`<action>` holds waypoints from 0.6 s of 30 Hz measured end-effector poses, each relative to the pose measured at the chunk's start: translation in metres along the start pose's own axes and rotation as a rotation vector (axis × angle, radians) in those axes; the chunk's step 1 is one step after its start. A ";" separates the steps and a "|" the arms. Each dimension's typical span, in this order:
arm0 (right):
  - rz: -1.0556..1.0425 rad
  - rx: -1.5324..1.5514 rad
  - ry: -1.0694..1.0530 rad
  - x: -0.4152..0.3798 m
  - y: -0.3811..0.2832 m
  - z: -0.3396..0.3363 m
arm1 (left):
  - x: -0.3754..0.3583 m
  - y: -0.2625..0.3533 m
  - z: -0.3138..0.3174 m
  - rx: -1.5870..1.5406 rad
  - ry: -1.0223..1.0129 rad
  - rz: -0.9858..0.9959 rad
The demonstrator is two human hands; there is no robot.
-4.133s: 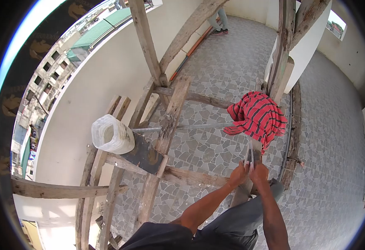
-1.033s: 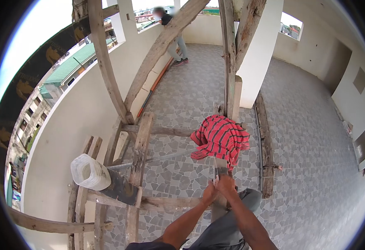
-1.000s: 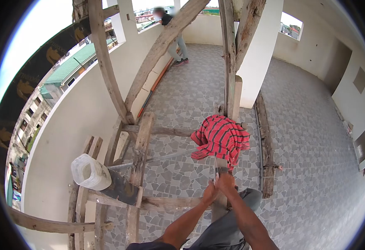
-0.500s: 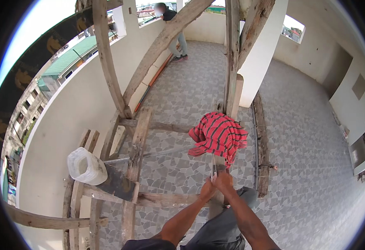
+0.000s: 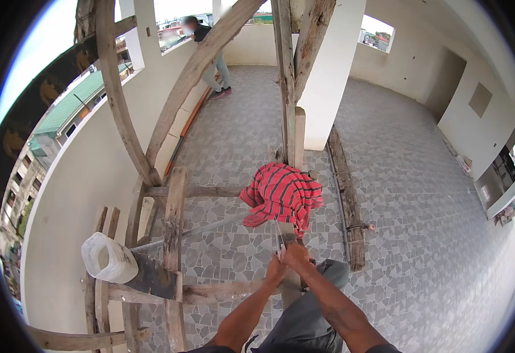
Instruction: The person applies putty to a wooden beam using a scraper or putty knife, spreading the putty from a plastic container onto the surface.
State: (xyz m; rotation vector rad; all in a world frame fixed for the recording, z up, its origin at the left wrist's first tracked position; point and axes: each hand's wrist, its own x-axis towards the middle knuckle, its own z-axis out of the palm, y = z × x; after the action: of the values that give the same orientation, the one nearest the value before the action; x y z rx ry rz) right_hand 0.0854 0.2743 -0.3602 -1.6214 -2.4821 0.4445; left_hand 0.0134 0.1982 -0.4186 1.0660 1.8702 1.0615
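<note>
A red cloth with black stripes (image 5: pixel 284 191) is draped over the wooden frame in front of me. Just below it, my left hand (image 5: pixel 276 267) and my right hand (image 5: pixel 297 256) are together with fingers closed, over a wooden beam (image 5: pixel 291 288) by my leg. Between them is a small pale object that I cannot make out, and a thin light line runs up from it toward the cloth. Which hand grips what is too small to tell.
A white bucket (image 5: pixel 109 259) rests on a dark board (image 5: pixel 151 275) at the left. Old timbers (image 5: pixel 175 229) cross around me. A person (image 5: pixel 216 65) stands by the far wall. Another timber (image 5: pixel 347 200) lies on the tiled floor (image 5: pixel 410 223).
The view has turned, so the surroundings appear further left. My hands stay together below the cloth, with little visible change in their grip.
</note>
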 end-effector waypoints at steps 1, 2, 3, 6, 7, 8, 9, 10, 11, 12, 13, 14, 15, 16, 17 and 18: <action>0.028 0.057 -0.001 -0.003 -0.005 -0.013 | 0.004 -0.001 0.002 -0.030 0.000 -0.046; 0.061 0.116 -0.005 -0.009 -0.010 -0.023 | 0.005 -0.005 0.004 -0.056 -0.004 -0.097; 0.054 0.154 0.046 -0.013 -0.009 -0.026 | 0.003 0.000 0.001 -0.053 -0.017 -0.110; 0.078 0.271 0.169 -0.033 -0.004 -0.034 | 0.001 0.004 -0.010 -0.047 -0.054 -0.134; 0.107 0.313 0.190 -0.042 -0.003 -0.040 | 0.006 -0.006 -0.008 -0.050 -0.057 -0.126; 0.131 0.354 0.215 -0.047 -0.003 -0.047 | 0.013 -0.015 -0.005 -0.055 -0.056 -0.115; 0.163 0.385 0.216 -0.054 0.001 -0.047 | 0.010 -0.017 -0.008 -0.049 -0.019 -0.114; 0.195 0.417 0.220 -0.060 0.007 -0.049 | 0.007 -0.018 -0.010 -0.044 0.018 -0.112; 0.227 0.447 0.223 -0.068 0.014 -0.052 | 0.005 -0.019 -0.013 -0.039 0.053 -0.111; 0.262 0.442 0.261 -0.077 0.022 -0.055 | 0.002 -0.017 -0.023 -0.005 0.022 -0.061; 0.296 0.436 0.298 -0.086 0.032 -0.059 | -0.001 -0.013 -0.039 0.028 -0.009 -0.012; 0.331 0.430 0.332 -0.096 0.042 -0.064 | -0.011 -0.008 -0.054 0.062 -0.040 0.034; 0.421 0.478 0.287 -0.109 0.051 -0.077 | -0.026 0.001 -0.067 0.097 -0.004 0.059; 0.513 0.526 0.240 -0.126 0.057 -0.096 | -0.048 0.015 -0.082 0.133 0.031 0.083; 0.538 0.513 0.284 -0.144 0.061 -0.114 | -0.072 0.026 -0.098 0.169 0.065 0.105; 0.562 0.499 0.326 -0.157 0.069 -0.128 | -0.091 0.035 -0.116 0.250 -0.125 0.045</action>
State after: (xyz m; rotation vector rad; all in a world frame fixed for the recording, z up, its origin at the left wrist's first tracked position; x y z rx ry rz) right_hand 0.2450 0.1777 -0.2549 -1.9405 -1.5040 0.7209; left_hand -0.0406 0.0926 -0.3240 1.2921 1.9190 0.7794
